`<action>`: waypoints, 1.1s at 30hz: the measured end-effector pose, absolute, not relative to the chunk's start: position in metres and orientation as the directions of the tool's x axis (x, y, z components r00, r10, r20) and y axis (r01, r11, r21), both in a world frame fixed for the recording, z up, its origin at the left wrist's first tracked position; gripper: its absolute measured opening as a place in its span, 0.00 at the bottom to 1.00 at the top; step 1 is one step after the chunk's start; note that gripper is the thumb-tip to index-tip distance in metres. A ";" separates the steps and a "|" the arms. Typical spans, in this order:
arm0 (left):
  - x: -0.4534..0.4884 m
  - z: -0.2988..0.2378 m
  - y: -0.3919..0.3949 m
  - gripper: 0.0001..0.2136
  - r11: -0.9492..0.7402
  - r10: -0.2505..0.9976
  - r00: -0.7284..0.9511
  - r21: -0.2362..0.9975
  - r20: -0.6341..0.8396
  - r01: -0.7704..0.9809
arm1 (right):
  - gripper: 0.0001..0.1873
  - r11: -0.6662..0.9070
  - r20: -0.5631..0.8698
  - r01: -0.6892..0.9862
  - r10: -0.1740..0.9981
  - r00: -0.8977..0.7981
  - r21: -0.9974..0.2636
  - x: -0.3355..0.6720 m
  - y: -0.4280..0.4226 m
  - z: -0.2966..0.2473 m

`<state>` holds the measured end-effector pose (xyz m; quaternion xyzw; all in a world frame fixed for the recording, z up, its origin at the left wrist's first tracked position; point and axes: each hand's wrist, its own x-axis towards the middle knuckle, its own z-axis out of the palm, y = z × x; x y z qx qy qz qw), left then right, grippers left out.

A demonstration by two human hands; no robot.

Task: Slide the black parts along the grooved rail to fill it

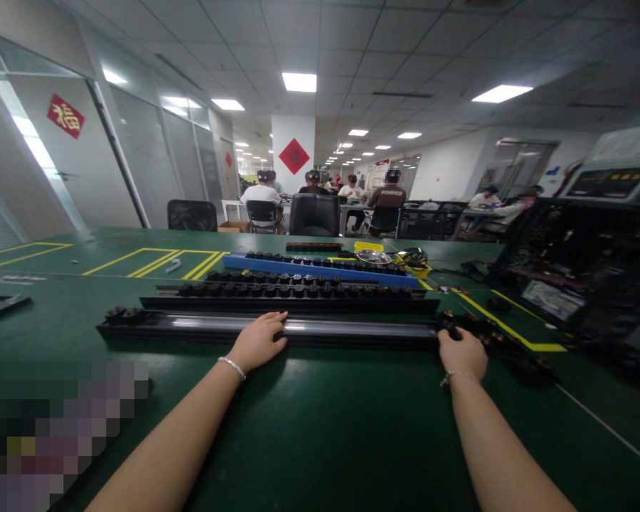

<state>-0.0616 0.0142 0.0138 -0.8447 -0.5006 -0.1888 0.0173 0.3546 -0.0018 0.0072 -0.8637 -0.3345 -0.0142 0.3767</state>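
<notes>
A long black rail [352, 328] lies across the green table in front of me, with two small black knobs [121, 313] at its left end. My left hand [259, 340] rests on the rail's near edge about halfway along, fingers curled over it. My right hand [461, 350] is closed at the rail's right end, where small black parts [504, 343] lie; what its fingers hold is hidden. Behind it lie a second black rail [293, 291] filled with several black knobs and a blue rail [320, 269] with more of them.
A dark machine with a display [581, 270] stands at the right. A metal bowl [372, 256] and yellow box sit beyond the blue rail. Yellow tape lines [154, 262] mark the green table [320, 412]. Several people sit at desks far behind, past black chairs [314, 215].
</notes>
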 end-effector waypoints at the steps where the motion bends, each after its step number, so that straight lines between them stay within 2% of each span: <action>1: -0.062 0.014 0.014 0.09 -0.498 0.840 0.427 0.160 0.335 0.852 | 0.26 -0.492 0.274 0.580 0.560 0.782 -0.649 0.355 -0.002 0.007; 12: -0.062 0.013 0.014 0.08 -0.506 0.836 0.431 0.178 0.339 0.844 | 0.27 -0.433 0.283 0.501 0.474 0.834 -0.749 0.371 0.008 -0.008; 20: -0.062 0.014 0.014 0.08 -0.504 0.839 0.432 0.171 0.331 0.847 | 0.26 -0.426 0.311 0.514 0.461 0.831 -0.745 0.378 0.010 -0.012; 33: -0.061 0.017 0.012 0.09 -0.499 0.841 0.431 0.161 0.327 0.851 | 0.26 -0.443 0.276 0.474 0.440 0.855 -0.761 0.376 0.009 -0.007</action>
